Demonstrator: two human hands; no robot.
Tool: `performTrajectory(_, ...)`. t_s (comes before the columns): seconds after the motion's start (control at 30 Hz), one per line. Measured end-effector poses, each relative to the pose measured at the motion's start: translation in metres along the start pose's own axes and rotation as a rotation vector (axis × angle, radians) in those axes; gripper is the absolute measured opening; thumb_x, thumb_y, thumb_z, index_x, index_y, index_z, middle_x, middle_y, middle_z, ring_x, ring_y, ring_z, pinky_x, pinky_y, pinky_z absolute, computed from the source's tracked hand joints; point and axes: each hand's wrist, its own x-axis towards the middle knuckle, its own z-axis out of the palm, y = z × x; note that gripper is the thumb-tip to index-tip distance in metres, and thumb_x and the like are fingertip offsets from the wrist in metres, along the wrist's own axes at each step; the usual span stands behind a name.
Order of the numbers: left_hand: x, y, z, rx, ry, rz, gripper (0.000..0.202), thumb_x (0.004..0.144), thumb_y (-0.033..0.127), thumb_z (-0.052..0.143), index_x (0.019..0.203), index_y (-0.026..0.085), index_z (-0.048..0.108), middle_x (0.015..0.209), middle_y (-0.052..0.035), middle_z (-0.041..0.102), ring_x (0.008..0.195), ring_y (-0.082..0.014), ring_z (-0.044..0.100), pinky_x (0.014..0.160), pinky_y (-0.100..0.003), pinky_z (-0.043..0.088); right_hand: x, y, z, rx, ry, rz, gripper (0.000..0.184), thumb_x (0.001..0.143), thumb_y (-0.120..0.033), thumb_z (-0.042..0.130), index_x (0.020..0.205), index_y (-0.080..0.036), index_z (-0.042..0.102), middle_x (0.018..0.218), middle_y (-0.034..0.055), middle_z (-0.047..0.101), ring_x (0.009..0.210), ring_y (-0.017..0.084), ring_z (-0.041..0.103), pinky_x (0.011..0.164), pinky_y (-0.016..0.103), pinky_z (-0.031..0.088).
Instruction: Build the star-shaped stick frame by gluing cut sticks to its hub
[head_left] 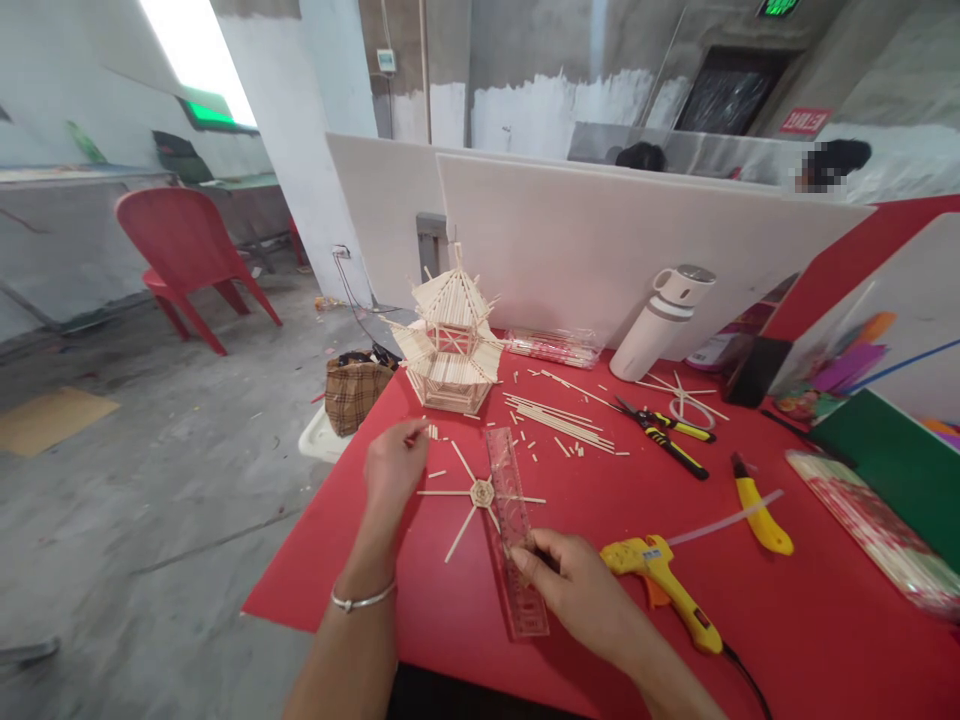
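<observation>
My left hand (pixel 394 468) is closed in a pinch on a thin wooden stick near the red table's left part. Just right of it lies a star of wooden sticks (pixel 480 492) joined at a small hub. My right hand (pixel 574 585) presses its fingers on a clear pink ruler (pixel 514 530) that lies lengthwise beside the star. Behind them stands a pagoda model (pixel 452 335) built of sticks.
A yellow glue gun (pixel 664 580), yellow knife (pixel 761 510), yellow-handled pliers (pixel 667 435), loose sticks (pixel 559 420) and a white flask (pixel 660 320) lie on the red table (pixel 825 620). White partition boards stand behind. A checked bag (pixel 354 392) and red chair (pixel 187 255) are left.
</observation>
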Motion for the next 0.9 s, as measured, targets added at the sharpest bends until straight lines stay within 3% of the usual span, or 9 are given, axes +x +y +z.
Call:
performTrajectory(0.03,0.005,-0.005,-0.004,0.182,0.083,-0.007,0.033,0.079,0.031,0.059,0.107,0.022,0.074,0.093,-0.0102,0.073,0.082,-0.024,0.064,0.066,-0.032,0.043,-0.001,0.001,0.0,-0.002,0.0,0.003,0.033,0.091,-0.042,0.046,0.067,-0.019,0.044,0.062,-0.0048,0.041,0.061,0.01,0.036,0.056,0.023,0.028)
performTrajectory(0.1,0.01,-0.01,-0.009,0.374,0.113,-0.008,0.037,0.08,0.029,0.055,0.114,0.024,0.071,0.1,-0.0107,0.074,0.091,-0.0269,0.064,0.069,-0.033,0.042,-0.001,0.003,-0.001,0.001,0.0,0.004,0.033,0.091,-0.043,0.045,0.068,-0.02,0.044,0.063,-0.0048,0.04,0.061,0.01,0.036,0.056,0.023,0.028)
performTrajectory(0.17,0.012,-0.011,-0.009,0.467,0.096,-0.017,0.039,0.081,0.03,0.053,0.116,0.024,0.07,0.101,-0.0104,0.074,0.093,-0.0276,0.065,0.069,-0.033,0.042,-0.002,0.004,-0.001,0.007,0.001,-0.003,0.033,0.091,-0.043,0.045,0.068,-0.02,0.044,0.063,-0.0047,0.04,0.062,0.011,0.036,0.056,0.023,0.028)
performTrajectory(0.37,0.008,-0.002,-0.002,0.699,0.045,-0.018,0.027,0.08,0.031,0.053,0.096,0.024,0.073,0.095,-0.0102,0.074,0.092,-0.0275,0.065,0.066,-0.03,0.042,-0.007,0.007,-0.005,0.056,0.001,-0.001,0.032,0.09,-0.043,0.046,0.07,-0.019,0.048,0.064,-0.0046,0.041,0.063,0.011,0.037,0.057,0.023,0.029)
performTrajectory(0.6,0.011,-0.007,-0.003,0.705,-0.011,0.076,0.024,0.082,0.032,0.054,0.09,0.021,0.073,0.098,-0.0119,0.072,0.094,-0.0278,0.063,0.063,-0.03,0.039,-0.016,0.006,-0.007,0.088,0.032,-0.003,0.032,0.09,-0.041,0.048,0.067,-0.019,0.047,0.062,-0.0049,0.038,0.061,0.01,0.033,0.057,0.023,0.03)
performTrajectory(0.7,0.011,-0.009,-0.002,0.696,0.022,0.117,0.024,0.083,0.033,0.054,0.091,0.02,0.074,0.101,-0.0132,0.07,0.093,-0.0275,0.063,0.062,-0.03,0.039,-0.019,0.004,-0.009,0.122,0.025,-0.011,0.032,0.089,-0.042,0.049,0.069,-0.018,0.051,0.063,-0.0042,0.041,0.062,0.011,0.035,0.057,0.023,0.031)
performTrajectory(0.83,0.006,-0.002,0.005,0.585,0.1,0.217,0.027,0.087,0.031,0.049,0.094,0.022,0.074,0.105,-0.0105,0.069,0.087,-0.023,0.063,0.063,-0.029,0.039,-0.022,0.005,-0.016,0.194,0.063,-0.024,0.026,0.088,-0.042,0.053,0.084,-0.018,0.062,0.069,-0.0021,0.052,0.065,0.012,0.044,0.061,0.023,0.037)
performTrajectory(0.9,0.003,0.005,0.012,0.513,0.072,0.283,0.026,0.086,0.03,0.05,0.09,0.022,0.074,0.101,-0.0074,0.07,0.085,-0.0206,0.063,0.064,-0.028,0.039,-0.023,0.009,-0.023,0.219,0.097,-0.02,0.026,0.087,-0.042,0.054,0.093,-0.019,0.064,0.072,-0.0014,0.055,0.067,0.013,0.047,0.063,0.023,0.039)
